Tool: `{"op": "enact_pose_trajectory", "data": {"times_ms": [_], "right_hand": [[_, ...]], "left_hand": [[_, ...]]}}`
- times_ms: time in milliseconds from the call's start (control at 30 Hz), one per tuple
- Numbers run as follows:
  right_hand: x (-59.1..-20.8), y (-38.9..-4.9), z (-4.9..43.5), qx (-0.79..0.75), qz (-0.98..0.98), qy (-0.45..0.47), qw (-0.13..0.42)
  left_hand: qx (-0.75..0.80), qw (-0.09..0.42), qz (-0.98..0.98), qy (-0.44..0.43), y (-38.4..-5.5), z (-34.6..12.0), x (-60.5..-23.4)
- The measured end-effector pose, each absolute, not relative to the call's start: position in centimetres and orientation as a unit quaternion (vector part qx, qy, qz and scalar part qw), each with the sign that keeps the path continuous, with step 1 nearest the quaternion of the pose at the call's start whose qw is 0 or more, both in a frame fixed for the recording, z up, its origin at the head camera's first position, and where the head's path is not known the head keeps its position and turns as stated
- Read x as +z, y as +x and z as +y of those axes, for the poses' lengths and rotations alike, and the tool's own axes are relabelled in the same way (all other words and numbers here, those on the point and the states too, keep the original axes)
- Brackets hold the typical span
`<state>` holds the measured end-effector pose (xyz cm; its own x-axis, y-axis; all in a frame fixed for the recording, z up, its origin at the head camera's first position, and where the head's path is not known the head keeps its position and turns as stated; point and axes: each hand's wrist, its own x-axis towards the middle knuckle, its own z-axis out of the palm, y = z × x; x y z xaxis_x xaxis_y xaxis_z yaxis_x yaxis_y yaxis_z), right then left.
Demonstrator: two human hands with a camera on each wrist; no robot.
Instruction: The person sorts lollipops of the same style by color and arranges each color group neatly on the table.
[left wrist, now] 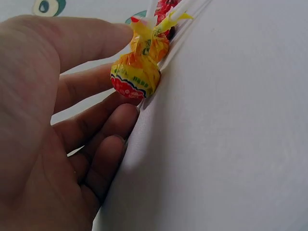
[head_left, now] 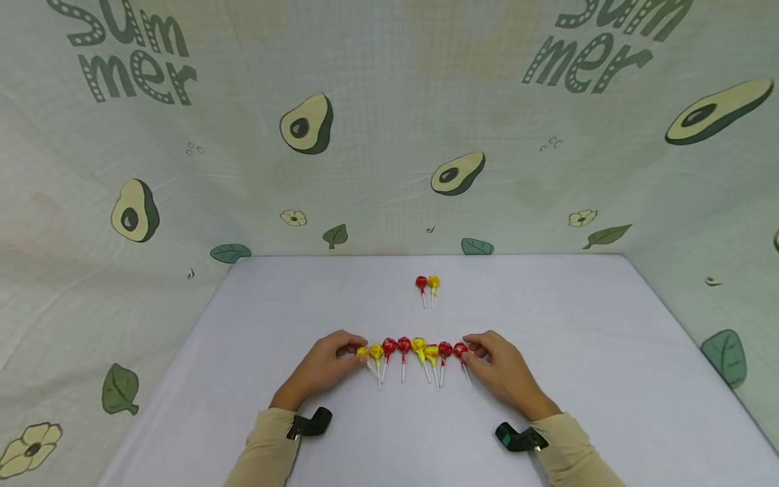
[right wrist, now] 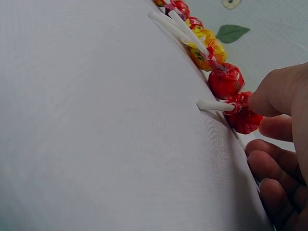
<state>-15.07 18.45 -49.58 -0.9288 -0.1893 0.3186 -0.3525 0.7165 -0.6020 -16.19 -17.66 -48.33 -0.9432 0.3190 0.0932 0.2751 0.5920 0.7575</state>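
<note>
A pale printed cloth (head_left: 377, 81) rises beyond the 12 o'clock edge of the white table (head_left: 560, 311). On the tabletop, a row of eight lollipops (head_left: 404, 345) has its long axis from 9 to 3 o'clock, slightly uneven, heads toward 12 and sticks toward 6. The left hand (head_left: 327, 362) is at the row's 9 o'clock end, the right hand (head_left: 502, 368) at its 3 o'clock end, so the whole row lies between them.

Both hands are narrowed to a pinch, with the thumb on the near side and a finger behind. The left holds the end yellow lollipop (left wrist: 137, 79), which lies toward 2 o'clock from the palm; the right holds the end red lollipop (right wrist: 244, 115), toward 10 o'clock from its palm. From each hand, the neighbouring lollipops run inward: toward 3 o'clock from the left, toward 9 from the right.

A smaller pair of lollipops, one red (head_left: 421, 282) and one yellow (head_left: 433, 281), lies apart from the row, just past 12 o'clock from its middle, slightly nearer the right hand. Smallest are the sticks: the end red one's white stick (right wrist: 215, 105) slants between 5 and 6 o'clock in the head view, free of the fingers
</note>
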Motion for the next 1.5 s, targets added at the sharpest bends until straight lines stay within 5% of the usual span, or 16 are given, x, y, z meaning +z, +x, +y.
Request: {"op": "enact_pose_trajectory", "data": {"times_ms": [1500], "right_hand": [[-49.82, -15.59, 18.38, 0.330, -0.922, 0.162, 0.124]], "left_hand": [[0.431, 0.027, 0.886, 0.171, -16.94, -18.07, -49.11]]}}
